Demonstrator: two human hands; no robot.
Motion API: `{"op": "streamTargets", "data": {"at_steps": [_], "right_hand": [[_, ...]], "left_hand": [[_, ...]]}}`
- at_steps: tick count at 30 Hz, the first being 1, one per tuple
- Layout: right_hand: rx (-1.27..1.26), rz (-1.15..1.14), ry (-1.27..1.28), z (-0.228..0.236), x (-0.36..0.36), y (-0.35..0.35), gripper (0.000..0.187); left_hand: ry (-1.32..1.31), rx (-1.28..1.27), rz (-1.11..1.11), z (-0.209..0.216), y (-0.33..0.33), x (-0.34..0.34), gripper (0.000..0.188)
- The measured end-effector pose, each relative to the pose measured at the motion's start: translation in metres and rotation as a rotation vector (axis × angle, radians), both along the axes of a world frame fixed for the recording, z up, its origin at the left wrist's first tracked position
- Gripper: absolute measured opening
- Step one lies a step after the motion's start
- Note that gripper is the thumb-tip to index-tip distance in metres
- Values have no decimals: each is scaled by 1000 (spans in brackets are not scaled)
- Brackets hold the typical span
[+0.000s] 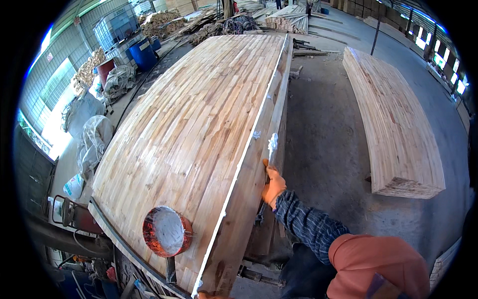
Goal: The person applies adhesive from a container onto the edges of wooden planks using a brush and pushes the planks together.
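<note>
Of the hands, one gloved hand (273, 185) closed around a glue-covered scraper (272, 145) against the stacked board edge (259, 164); other unseen.

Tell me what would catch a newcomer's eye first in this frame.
A big stack of pale wooden boards fills the middle, with a round orange tub of white paste on its near end. At its right edge an orange-gloved hand presses a white-smeared tool against the side. A second board stack lies on the floor to the right.

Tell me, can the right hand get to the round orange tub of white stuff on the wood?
Probably yes: the right hand is at the side edge of the wood stack, and nothing lies between it and the tub.
</note>
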State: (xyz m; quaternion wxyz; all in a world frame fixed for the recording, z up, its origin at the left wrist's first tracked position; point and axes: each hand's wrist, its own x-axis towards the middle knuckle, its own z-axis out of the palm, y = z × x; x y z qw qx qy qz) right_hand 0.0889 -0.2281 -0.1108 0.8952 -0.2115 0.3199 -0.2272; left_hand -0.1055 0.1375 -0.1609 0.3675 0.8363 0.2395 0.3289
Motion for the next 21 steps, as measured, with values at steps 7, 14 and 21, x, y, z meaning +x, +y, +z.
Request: {"op": "streamTargets", "data": {"at_steps": [7,14,21], "right_hand": [[-113,79,195,-52,4,11,32],[-235,49,466,-67,16,20,36],[-591,-15,110,-124,19,37,37]], "left_hand": [[241,-241,-285,-42,46,-7,45],[655,402,-375,-93,66,5,44],[340,-948,-184,-40,32,28,36]]}}
